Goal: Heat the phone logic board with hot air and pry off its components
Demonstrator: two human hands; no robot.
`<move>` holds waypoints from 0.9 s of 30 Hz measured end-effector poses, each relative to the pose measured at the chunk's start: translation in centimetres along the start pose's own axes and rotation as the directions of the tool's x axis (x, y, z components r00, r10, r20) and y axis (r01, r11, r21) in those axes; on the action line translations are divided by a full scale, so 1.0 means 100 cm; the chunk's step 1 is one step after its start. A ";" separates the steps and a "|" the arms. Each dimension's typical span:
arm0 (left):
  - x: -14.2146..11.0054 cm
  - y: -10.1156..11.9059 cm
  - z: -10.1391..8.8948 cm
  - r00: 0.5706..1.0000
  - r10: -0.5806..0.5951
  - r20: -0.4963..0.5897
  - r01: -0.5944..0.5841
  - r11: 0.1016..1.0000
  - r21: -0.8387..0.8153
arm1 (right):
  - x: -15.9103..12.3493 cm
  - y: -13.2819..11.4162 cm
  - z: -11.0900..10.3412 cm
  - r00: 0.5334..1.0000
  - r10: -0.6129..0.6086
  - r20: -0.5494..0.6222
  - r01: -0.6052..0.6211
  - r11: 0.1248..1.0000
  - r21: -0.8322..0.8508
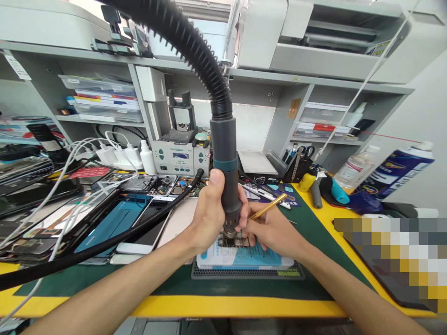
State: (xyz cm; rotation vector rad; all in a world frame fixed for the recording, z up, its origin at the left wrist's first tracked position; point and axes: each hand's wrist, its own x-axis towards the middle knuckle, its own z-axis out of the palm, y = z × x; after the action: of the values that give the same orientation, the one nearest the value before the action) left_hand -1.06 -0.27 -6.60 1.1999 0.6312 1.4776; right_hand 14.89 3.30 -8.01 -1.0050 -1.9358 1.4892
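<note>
My left hand (209,207) is wrapped round the dark grey handle of a hot air gun (224,144), its thumb up along the side. The nozzle points straight down at a small circuit board (232,242). Between the fingers of my right hand (268,225) is a thin golden tool (268,207) like tweezers or a pen; its tip is hidden behind the fingers. My right fingertips sit close to the nozzle and the board's edge. Under the board lies a blue and white pad (244,260) on a dark mesh mat (247,274).
A ribbed black hose (195,51) arches overhead from the gun. A black cable (104,251) crosses on the left over several phones and a blue phone back (115,225). Behind stands a grey control station (181,158). At right are a spray can (394,172) and a clear bottle (356,165).
</note>
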 end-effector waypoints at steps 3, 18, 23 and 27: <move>0.001 0.000 -0.001 1.000 -0.011 -0.004 0.011 1.000 -0.019 | 0.000 0.001 0.000 1.000 0.004 -0.007 -0.004 1.000 -0.006; -0.001 0.015 0.000 0.999 0.044 -0.006 -0.045 0.993 -0.108 | 0.000 -0.005 0.003 0.999 0.022 -0.028 -0.023 0.998 -0.053; -0.003 0.021 0.003 0.998 0.026 0.051 -0.016 0.982 -0.186 | -0.002 -0.009 0.005 0.998 0.049 -0.032 -0.051 0.997 -0.059; -0.002 0.019 0.004 0.998 0.019 0.062 -0.005 0.976 -0.218 | -0.002 -0.010 0.006 0.999 0.039 -0.033 -0.041 0.998 -0.056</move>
State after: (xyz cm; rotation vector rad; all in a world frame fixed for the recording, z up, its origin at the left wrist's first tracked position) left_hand -1.47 -1.13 -4.83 1.0771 0.4079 1.4712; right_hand 14.30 2.70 -7.24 -1.0915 -1.9565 1.4379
